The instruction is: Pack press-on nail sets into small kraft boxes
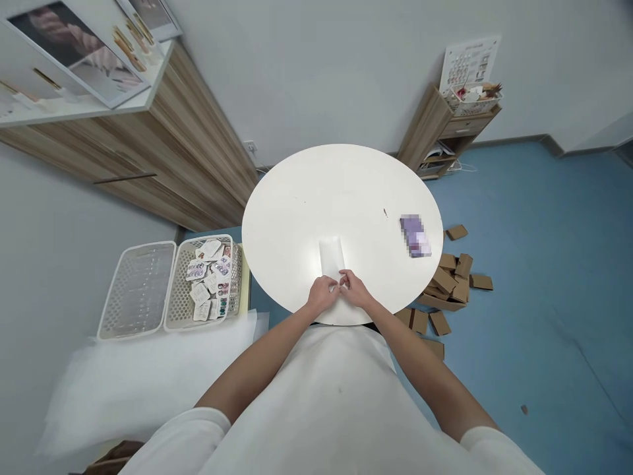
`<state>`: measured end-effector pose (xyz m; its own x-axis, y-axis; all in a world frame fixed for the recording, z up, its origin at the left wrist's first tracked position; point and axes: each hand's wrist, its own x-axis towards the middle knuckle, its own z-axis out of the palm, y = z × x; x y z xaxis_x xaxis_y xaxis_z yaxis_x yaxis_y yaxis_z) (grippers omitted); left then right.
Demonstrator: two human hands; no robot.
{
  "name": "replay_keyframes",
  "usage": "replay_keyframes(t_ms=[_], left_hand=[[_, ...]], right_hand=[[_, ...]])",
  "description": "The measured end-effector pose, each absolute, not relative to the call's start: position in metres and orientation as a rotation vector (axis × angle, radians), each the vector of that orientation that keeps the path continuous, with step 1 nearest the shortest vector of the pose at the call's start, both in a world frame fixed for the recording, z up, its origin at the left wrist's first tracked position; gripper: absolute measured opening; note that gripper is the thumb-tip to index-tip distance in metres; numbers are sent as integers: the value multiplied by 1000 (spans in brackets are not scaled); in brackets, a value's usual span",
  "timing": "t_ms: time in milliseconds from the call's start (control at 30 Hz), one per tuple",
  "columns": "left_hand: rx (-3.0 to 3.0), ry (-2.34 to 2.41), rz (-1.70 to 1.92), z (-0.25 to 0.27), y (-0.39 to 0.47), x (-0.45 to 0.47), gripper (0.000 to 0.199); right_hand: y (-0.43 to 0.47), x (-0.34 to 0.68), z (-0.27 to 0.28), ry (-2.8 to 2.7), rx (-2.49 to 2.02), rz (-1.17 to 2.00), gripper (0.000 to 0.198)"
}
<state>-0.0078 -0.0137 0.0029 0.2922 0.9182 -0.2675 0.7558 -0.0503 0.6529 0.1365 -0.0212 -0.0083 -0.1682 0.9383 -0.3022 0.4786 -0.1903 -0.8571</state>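
The left hand (324, 293) and right hand (354, 289) pinch the white rectangular film-like piece (331, 254), laid flat beyond the grip, its near end seemingly unfinished.

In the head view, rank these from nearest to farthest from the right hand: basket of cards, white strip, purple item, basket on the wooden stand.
1. White strip: right at the right hand, on the table.
2. Purple item: table's right side.
3. Basket of cards: left, beyond the table edge.
4. Basket on the wooden stand: far right, by the wall.
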Motion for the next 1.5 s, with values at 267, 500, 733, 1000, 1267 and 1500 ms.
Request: replay_keyframes(t_ms=[267, 500, 733, 1000, 1267, 1500], left_hand=[[2122, 1423, 206, 9, -14, -24, 29], [2394, 1296, 144, 5, -7, -27, 43], [2276, 1331, 108, 5, -4, -24, 51], [2088, 1300, 180, 21, -3, -22, 55], [1774, 1161, 290, 14, -31, -33, 36], [1428, 1167, 596, 11, -29, -34, 37]], right_hand=[[-18, 123, -18, -1632, -1818, 1132, 22], [-26, 136, -5, -1929, -1648, 1019, 35], [-23, 153, 17, -2606, -1452, 722, 70], [-30, 141, -11, -2765, -1510, 425, 57], [-62, 152, 14, -2698, -1401, 766, 46], [-31, 157, 27, -2647, -1422, 981, 25]])
